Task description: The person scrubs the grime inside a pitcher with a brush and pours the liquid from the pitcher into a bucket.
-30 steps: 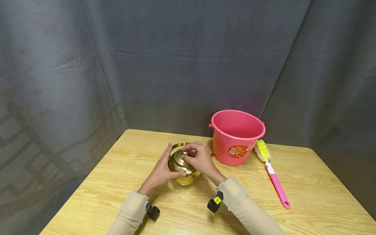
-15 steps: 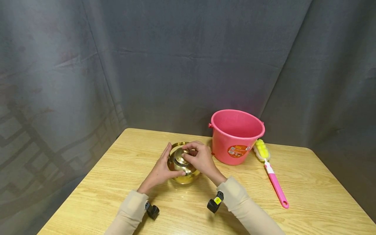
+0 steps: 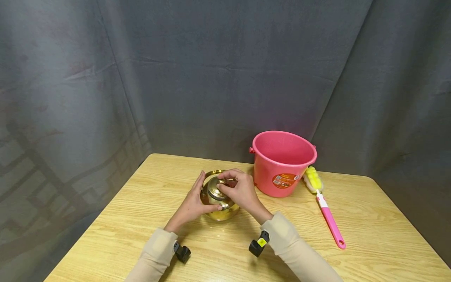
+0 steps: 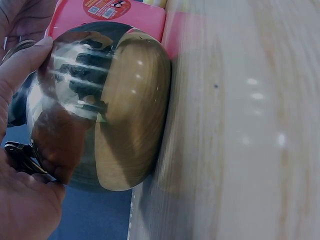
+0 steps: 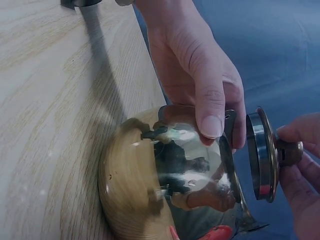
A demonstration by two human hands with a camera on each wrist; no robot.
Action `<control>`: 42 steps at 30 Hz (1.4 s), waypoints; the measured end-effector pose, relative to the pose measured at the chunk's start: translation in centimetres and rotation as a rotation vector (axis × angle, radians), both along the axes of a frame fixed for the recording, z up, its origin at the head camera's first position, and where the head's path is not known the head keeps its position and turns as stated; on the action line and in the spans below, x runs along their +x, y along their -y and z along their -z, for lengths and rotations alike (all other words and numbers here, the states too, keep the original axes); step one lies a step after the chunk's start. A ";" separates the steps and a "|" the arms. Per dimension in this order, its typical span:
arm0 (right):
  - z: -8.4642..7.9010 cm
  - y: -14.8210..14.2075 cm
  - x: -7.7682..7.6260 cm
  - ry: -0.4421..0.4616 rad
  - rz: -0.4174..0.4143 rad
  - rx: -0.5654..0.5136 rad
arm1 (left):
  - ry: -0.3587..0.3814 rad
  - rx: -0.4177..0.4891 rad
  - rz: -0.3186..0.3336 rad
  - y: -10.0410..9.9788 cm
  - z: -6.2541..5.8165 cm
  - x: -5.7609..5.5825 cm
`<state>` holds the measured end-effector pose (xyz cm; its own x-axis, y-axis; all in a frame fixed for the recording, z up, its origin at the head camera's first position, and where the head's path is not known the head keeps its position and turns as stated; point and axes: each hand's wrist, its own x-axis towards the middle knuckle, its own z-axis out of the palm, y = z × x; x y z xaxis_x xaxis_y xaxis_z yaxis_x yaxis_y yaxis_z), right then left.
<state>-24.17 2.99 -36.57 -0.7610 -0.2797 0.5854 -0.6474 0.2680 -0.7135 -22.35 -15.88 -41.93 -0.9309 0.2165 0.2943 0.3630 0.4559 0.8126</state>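
A shiny brass kettle [image 3: 222,214] stands on the table, its hoop handle showing at the far side. My left hand [image 3: 192,205] holds the kettle's left side, thumb along the near face and fingers behind. That thumb presses the polished body in the right wrist view, where the left hand [image 5: 195,75] reaches in from above. With thumb and fingertips, my right hand [image 3: 243,192] pinches the knob of the round lid [image 5: 262,155]. A gap shows between lid and kettle mouth in the right wrist view. The right fingers partly hide the knob.
Behind and to the right stands a pink bucket [image 3: 280,172] with an orange label. Beside it lies a brush [image 3: 331,223] with a yellow head and pink handle. The wooden table [image 3: 123,235] ends at grey curtains [image 3: 225,78] on the back and sides.
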 end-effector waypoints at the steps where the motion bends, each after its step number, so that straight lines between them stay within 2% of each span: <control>1: 0.0 0.0 0.0 -0.001 0.003 0.002 | 0.000 0.000 0.001 0.0 0.0 0.0; 10: -0.7 -0.6 0.5 0.017 0.033 0.007 | 0.007 0.004 0.005 0.1 0.1 -0.2; 27: -1.3 -1.8 1.6 0.041 0.004 -0.031 | 0.008 -0.003 -0.002 0.0 0.0 -0.1; 35: -4.1 -2.0 4.4 0.049 -0.005 -0.023 | 0.012 0.004 -0.009 0.1 0.0 0.0; 42: -4.6 -2.4 4.9 0.041 -0.014 -0.014 | 0.013 0.012 0.000 0.0 0.0 0.0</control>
<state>-19.23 5.36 -32.01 -0.7805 -0.2824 0.5577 -0.6211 0.2493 -0.7430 -22.38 -15.90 -41.93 -0.9346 0.2128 0.2848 0.3523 0.4462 0.8227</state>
